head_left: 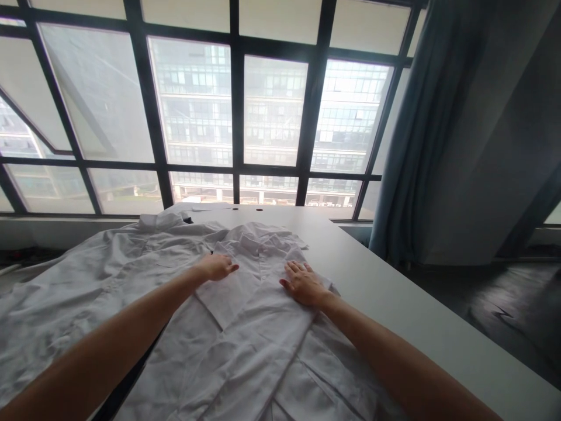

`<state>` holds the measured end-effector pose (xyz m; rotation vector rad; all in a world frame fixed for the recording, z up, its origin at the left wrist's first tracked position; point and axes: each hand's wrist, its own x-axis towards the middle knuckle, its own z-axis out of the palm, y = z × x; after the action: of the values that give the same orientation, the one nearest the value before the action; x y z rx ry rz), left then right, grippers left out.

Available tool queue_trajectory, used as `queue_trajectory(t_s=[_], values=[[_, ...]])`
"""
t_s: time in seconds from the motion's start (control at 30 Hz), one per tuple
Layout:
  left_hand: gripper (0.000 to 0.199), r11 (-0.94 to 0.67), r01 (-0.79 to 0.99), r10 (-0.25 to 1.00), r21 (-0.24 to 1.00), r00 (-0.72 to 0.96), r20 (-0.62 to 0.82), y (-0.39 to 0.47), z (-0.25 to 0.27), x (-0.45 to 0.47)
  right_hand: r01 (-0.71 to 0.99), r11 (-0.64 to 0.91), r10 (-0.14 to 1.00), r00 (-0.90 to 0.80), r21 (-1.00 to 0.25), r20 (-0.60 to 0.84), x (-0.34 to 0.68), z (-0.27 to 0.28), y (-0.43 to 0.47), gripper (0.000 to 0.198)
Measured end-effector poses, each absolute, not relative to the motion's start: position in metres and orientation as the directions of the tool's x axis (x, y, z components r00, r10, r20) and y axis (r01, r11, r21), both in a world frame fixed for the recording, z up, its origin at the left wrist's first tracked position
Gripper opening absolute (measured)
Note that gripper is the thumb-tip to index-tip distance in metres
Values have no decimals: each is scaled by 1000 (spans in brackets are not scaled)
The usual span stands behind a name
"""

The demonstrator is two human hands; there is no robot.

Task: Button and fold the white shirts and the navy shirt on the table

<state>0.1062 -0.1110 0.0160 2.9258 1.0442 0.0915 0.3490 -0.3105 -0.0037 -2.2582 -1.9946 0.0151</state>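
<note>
A white button-up shirt (258, 316) lies front side up before me, its collar pointing to the far end and its sleeves down along the sides. My right hand (304, 283) rests flat on the shirt's right shoulder area, fingers stretched out. Over at the left shoulder, my left hand (217, 266) touches the cloth with thumb out and the other fingers partly hidden; whether it pinches any fabric does not show. Beside it on the left spreads a second white garment (87, 280), heavily wrinkled.
Both garments lie on a white table (372, 280) whose right edge runs diagonally toward me. Two dark round holes are at its far end. Behind stands a dark-framed window wall (235, 117), with a blue-grey curtain (403, 175) on the right. Dark floor (482, 304) shows beyond the table.
</note>
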Motion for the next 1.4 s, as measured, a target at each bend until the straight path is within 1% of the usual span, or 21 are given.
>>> queue_trajectory(t_s=[0.07, 0.1, 0.17, 0.2, 0.23, 0.3, 0.37, 0.43, 0.5, 0.6, 0.7, 0.77, 0.87, 1.0, 1.07, 1.1, 1.13, 1.2, 1.23, 1.3, 1.4], values=[[55, -797, 604, 601, 15, 789, 124, -117, 25, 143, 988, -41, 991, 59, -147, 116, 339, -6, -313, 63], [50, -824, 567, 562, 25, 810, 164, -122, 27, 165, 985, -10, 991, 33, -172, 128, 335, -8, -314, 62], [41, -861, 498, 508, 100, 837, 202, -131, 26, 212, 977, 33, 988, -1, -210, 151, 328, -11, -317, 59], [40, -861, 480, 506, 166, 840, 196, -134, 25, 236, 974, 45, 986, -7, -224, 167, 326, -12, -319, 57], [39, -848, 468, 516, 250, 836, 186, -136, 23, 259, 970, 51, 984, -8, -237, 181, 326, -13, -320, 56], [41, -775, 476, 577, 416, 801, 159, -135, 19, 303, 964, 56, 979, -3, -261, 202, 326, -13, -322, 55], [46, -705, 495, 635, 508, 759, 140, -128, 16, 339, 957, 62, 977, 0, -282, 215, 327, -12, -323, 55], [50, -666, 512, 670, 543, 731, 132, -119, 12, 367, 952, 68, 975, 0, -298, 223, 328, -12, -324, 55], [49, -627, 514, 690, 586, 715, 112, -109, 9, 387, 948, 70, 973, 3, -310, 229, 329, -12, -324, 56], [38, -581, 485, 695, 654, 713, 88, -97, 2, 403, 941, 70, 971, 12, -332, 238, 329, -11, -324, 54], [33, -574, 435, 691, 694, 712, 125, -89, -6, 407, 931, 66, 974, 18, -358, 226, 329, -9, -324, 53], [35, -594, 406, 683, 695, 711, 168, -87, -11, 406, 926, 62, 977, 21, -372, 214, 329, -6, -325, 55], [30, -649, 384, 655, 657, 722, 224, -92, -16, 403, 925, 73, 974, 14, -373, 224, 329, -4, -326, 56], [27, -747, 351, 588, 564, 744, 316, -105, -12, 397, 934, 59, 976, 21, -352, 219, 327, -6, -325, 57], [27, -809, 309, 515, 501, 784, 347, -110, -8, 393, 940, 26, 972, 55, -339, 227, 326, -9, -324, 56], [28, -846, 272, 447, 458, 831, 332, -112, -6, 390, 943, -2, 969, 85, -333, 232, 326, -10, -322, 55], [31, -879, 230, 366, 417, 887, 282, -113, -5, 386, 944, -41, 964, 123, -326, 236, 327, -11, -321, 55], [42, -916, 168, 224, 363, 968, 115, -114, -6, 378, 943, -134, 948, 211, -305, 238, 334, -14, -318, 56], [47, -921, 162, 187, 354, 982, 38, -114, -8, 373, 937, -187, 938, 260, -297, 229, 338, -15, -317, 58], [54, -916, 184, 183, 355, 982, -38, -115, -14, 363, 911, -292, 915, 354, -292, 191, 350, -19, -315, 65], [57, -923, 186, 189, 338, 982, -26, -121, -20, 349, 877, -378, 900, 423, -296, 107, 364, -21, -316, 73]])
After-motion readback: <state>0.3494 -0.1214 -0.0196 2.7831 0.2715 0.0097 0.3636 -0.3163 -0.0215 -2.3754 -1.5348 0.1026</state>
